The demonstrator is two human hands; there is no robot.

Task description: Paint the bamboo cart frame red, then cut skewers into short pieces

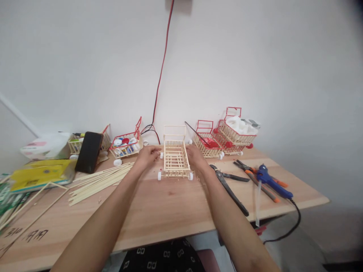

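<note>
Item: unpainted stick cart [176, 158], standing on four white wheels near the middle of the table [159, 211], toward the wall. Left hand [147, 155] curled against the cart's left side, fingers touching the frame near the rear wheel; right hand [196, 154] likewise pressed to the right side. Whether either hand truly pinches the frame or only rests against it cannot be told. The two-sided contact appears meant to steady the light cart upright and keep it from rolling. Orientation: long axis runs away from the person toward the wall; handle frame at the far end, open basket end nearest the person. Adjacent: bundle of sticks [99, 181] to the left, a phone [89, 152] propped beyond them; cutters [229, 187] and blue glue gun [272, 181] to the right; red-trimmed carts [224, 138] along the wall, apart from the hands.
</note>
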